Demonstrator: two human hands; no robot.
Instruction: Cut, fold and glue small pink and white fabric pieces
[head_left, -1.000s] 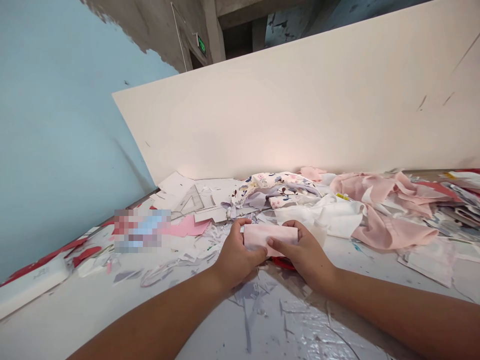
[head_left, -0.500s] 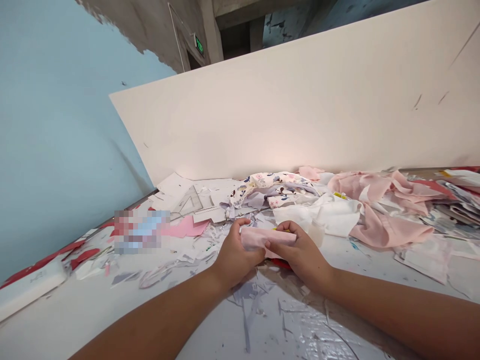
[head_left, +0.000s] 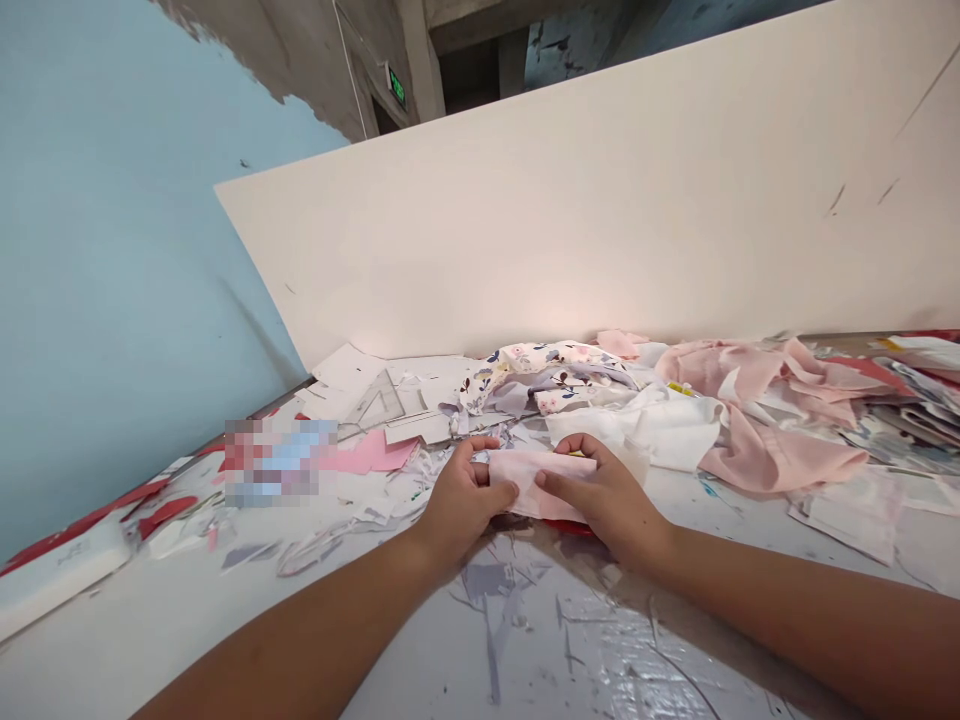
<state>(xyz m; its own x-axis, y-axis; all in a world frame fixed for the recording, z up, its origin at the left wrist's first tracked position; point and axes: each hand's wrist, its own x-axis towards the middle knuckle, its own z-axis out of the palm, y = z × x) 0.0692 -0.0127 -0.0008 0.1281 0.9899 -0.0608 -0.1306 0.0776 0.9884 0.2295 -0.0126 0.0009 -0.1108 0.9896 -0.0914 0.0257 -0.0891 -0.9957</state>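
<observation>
**Held at both ends, not yet set down**

A tall cream board (head_left: 600, 200) leaned at the far side of the scuffed white counter (head_left: 525, 640), with pink and floral fabric scraps (head_left: 750, 430) heaped far right. Near centre, the left hand (head_left: 457, 500) and right hand (head_left: 609, 500) each pinched one end of a small pale pink cloth rectangle (head_left: 536, 478), which looked only partly folded.

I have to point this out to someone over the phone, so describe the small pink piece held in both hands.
Below the big cream board leaning behind the table, find the left hand and right hand meeting near the scraps. Pinched between them is the small pale pink piece: flat and oblong, unlike the crumpled pink cloth to its right.
</observation>
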